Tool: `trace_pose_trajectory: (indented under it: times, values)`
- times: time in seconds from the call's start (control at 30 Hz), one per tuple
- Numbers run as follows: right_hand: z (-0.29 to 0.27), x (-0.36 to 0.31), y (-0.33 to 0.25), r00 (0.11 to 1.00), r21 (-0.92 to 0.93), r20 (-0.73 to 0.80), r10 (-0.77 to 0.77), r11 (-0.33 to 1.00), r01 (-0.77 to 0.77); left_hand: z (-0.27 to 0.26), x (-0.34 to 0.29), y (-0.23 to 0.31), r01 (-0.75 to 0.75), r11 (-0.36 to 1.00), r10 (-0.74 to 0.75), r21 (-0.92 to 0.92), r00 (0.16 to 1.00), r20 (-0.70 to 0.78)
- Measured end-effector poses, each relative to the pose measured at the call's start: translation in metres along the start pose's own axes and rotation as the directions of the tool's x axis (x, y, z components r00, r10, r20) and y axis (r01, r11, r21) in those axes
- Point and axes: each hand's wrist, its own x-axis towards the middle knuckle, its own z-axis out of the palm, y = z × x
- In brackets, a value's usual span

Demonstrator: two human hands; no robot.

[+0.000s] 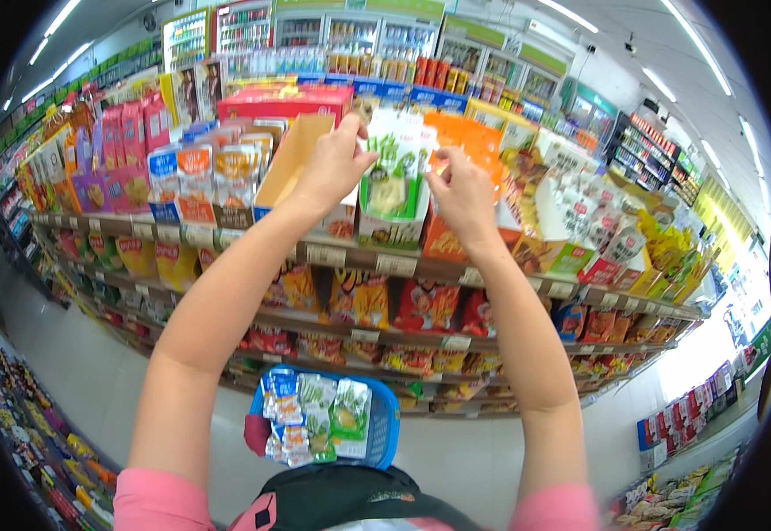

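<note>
A green-and-white snack packet (pixel 392 173) stands upright in an open display box (pixel 389 233) on the top shelf, between my hands. My left hand (pixel 337 166) is at its left side, fingers half curled, thumb and forefinger apart, with nothing visible between them. Below that hand is a tan display box (pixel 299 152) with its bare inside showing. At the packet's right side my right hand (pixel 465 193) has bent fingers, its thumb and forefinger apart, in front of orange packets (pixel 463 130). Whether either hand touches the packet, I cannot tell.
A blue basket (pixel 391 425) with several snack packets (pixel 316 416) sits low in front of me. Small blue, orange and brown packets (pixel 195 173) line the shelf leftward, clear-bagged snacks (pixel 585 208) rightward. Bagged snacks (pixel 359 296) fill lower shelves. Drink fridges (pixel 350 35) stand behind.
</note>
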Motion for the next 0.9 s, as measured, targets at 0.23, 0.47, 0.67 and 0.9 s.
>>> trace_pose_trajectory:
  times: [0.23, 0.47, 0.67, 0.9]
  values:
    - [-0.001, -0.126, -0.053, 0.974, 0.456, 0.222, -0.052, 0.888, -0.056, -0.037, -0.13, 0.042, -0.036, 0.975, 0.114, -0.219, 0.928, 0.354]
    - [0.063, -0.259, -0.034, 0.796, 0.42, 0.591, 0.129, 0.793, -0.441, 0.017, -0.264, -0.02, 0.354, 0.91, -0.151, -0.214, 0.767, 0.624]
    - [0.134, -0.372, -0.001, 0.57, 0.236, 0.791, 0.22, 0.75, -0.617, 0.069, -0.389, -0.083, 0.733, 0.68, -0.475, 0.031, 0.407, 0.78]
    - [0.213, -0.532, 0.066, 0.247, -0.1, 0.827, 0.505, 0.564, -0.819, 0.131, -0.52, -0.126, 0.631, 0.734, -0.568, 0.251, 0.367, 0.737]
